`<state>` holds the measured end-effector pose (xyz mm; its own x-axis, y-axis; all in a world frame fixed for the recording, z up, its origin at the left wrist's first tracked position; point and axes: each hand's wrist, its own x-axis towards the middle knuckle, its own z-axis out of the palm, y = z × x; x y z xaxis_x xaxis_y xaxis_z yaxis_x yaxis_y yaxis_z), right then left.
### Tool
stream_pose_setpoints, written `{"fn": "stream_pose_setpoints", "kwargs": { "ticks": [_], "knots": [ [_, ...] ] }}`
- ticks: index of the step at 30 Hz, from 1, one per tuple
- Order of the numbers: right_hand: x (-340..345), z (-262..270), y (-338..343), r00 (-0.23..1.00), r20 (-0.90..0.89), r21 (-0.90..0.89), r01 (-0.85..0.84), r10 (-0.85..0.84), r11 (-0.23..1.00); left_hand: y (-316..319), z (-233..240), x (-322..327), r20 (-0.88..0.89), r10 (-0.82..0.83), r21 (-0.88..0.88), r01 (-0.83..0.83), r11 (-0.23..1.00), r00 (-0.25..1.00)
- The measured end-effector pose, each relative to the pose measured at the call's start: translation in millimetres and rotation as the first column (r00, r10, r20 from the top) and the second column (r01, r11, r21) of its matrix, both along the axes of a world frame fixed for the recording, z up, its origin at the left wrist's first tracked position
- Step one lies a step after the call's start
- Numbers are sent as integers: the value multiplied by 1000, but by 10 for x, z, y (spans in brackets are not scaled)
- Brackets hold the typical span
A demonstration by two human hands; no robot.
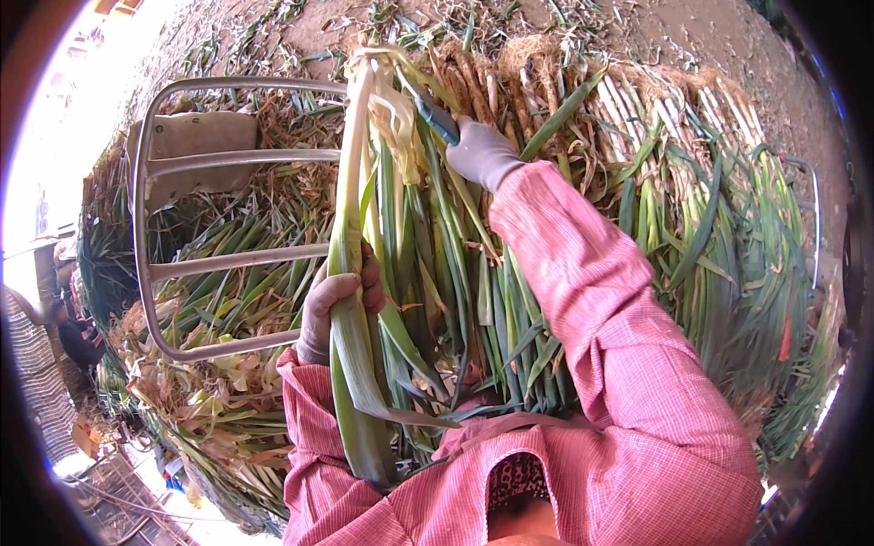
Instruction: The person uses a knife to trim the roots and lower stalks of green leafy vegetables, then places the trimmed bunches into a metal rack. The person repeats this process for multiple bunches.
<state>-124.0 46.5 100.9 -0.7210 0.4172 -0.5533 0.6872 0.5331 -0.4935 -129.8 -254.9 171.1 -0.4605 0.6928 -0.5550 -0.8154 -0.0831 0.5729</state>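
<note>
My left hand (329, 307), in a soiled glove, is closed around the green part of a thick scallion (350, 184). Its white end points away from me, and its long leaves hang down towards my lap. Pale outer layers (403, 130) are peeling loose near the top of the stalk. My right hand (481, 153), in a grey glove, grips the blue handle of a knife (438, 121). The thin blade reaches towards the scallion's white end; loose leaves partly cover it, and whether it touches the stalk I cannot tell.
A tubular metal frame with crossbars (235, 158) lies at the left, near a tan pad (198, 153). Rows of scallions with roots (689, 130) stretch to the right. Trimmed leaves and peelings (205, 403) are heaped at left. Bare soil (655, 34) lies beyond.
</note>
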Motion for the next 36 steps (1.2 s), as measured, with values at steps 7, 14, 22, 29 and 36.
{"fn": "stream_pose_setpoints", "kwargs": {
  "ticks": [7,14,22,29,36],
  "knots": [
    [138,48,-5,984,100,-282,-114,148,953,-176,-382,82,-323,39,-229,-118,966,946],
    [262,24,407,998,50,-134,53,-46,990,-171,-1429,137,-579,-413,-769,-303,563,703],
    [1944,-177,-272,941,305,-174,-95,145,980,349,-1300,299,-384,-893,-852,-462,244,236],
    [2025,-299,-422,940,304,-125,-119,152,985,1040,-3135,294,-455,-667,-888,-243,391,590],
    [2047,-252,-465,963,238,-90,-111,130,990,963,-2780,-29,-115,-280,-523,182,833,953]
  ]
}}
